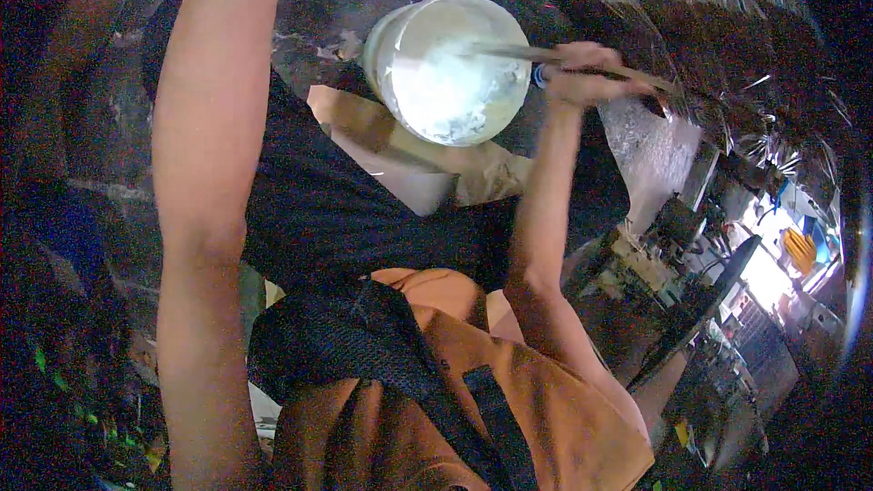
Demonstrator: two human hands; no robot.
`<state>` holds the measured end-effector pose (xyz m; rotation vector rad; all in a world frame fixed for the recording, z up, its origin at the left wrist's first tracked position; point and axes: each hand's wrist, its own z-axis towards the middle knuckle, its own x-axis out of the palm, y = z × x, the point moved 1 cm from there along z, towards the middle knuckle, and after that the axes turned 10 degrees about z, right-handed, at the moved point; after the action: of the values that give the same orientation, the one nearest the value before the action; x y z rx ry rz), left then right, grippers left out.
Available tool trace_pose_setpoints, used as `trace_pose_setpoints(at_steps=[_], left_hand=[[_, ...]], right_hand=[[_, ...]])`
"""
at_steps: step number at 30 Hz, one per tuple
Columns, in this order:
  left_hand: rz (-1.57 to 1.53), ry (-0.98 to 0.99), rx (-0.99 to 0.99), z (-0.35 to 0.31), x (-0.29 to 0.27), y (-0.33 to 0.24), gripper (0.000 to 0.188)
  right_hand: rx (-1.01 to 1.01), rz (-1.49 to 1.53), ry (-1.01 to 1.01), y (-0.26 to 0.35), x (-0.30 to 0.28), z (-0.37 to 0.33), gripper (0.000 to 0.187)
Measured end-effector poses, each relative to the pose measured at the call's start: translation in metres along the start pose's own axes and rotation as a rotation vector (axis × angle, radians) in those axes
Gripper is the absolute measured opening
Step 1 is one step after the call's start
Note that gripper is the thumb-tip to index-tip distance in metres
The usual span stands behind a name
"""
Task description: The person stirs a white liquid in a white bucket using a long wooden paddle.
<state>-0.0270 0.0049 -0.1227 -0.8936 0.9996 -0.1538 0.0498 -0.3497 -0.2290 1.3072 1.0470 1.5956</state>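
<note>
A round white bucket (375, 53) stands ahead of me, and glaring light washes out much of its inside. White material (455, 95) shows in it; whether this is liquid or paste I cannot tell. My right hand (589, 75) is closed around a long thin stick (509, 51), just right of the bucket's rim. The stick lies slanted across the rim, with its far end inside the bucket. My left forearm (214, 118) stretches up along the left side, and its hand lies beyond the top edge.
Brown cardboard (364, 132) lies on the near side of the bucket, by my dark-clothed legs. Dark bundles in clear plastic wrap (727, 55) fill the upper right. Farther right are brightly lit clutter and a yellow-orange object (798, 250). The left side is dim and grainy.
</note>
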Motion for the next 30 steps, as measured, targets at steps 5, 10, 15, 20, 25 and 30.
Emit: trace_pose_setpoints(at_steps=[5,10,15,20,25,30], left_hand=[[0.005,0.007,0.003,0.002,0.001,-0.003,0.045],[-0.007,0.0,-0.005,-0.002,-0.002,0.003,0.046],[-0.012,0.021,-0.021,0.0,0.004,-0.002,0.047],[0.005,0.001,-0.001,0.0,-0.001,0.006,0.046],[-0.016,0.026,0.005,0.002,0.008,-0.001,0.046],[-0.013,-0.004,0.022,0.001,0.003,0.005,0.046]], right_hand=[[0.414,0.172,-0.209,-0.017,0.001,-0.043,0.083],[0.389,0.182,-0.062,0.058,0.024,-0.014,0.082],[0.341,0.19,0.068,0.118,0.017,0.016,0.082],[0.125,0.31,-0.003,0.076,0.024,0.008,0.08],[0.163,0.158,-0.032,-0.018,-0.001,-0.026,0.081],[0.316,0.153,-0.195,0.034,0.033,-0.032,0.081]])
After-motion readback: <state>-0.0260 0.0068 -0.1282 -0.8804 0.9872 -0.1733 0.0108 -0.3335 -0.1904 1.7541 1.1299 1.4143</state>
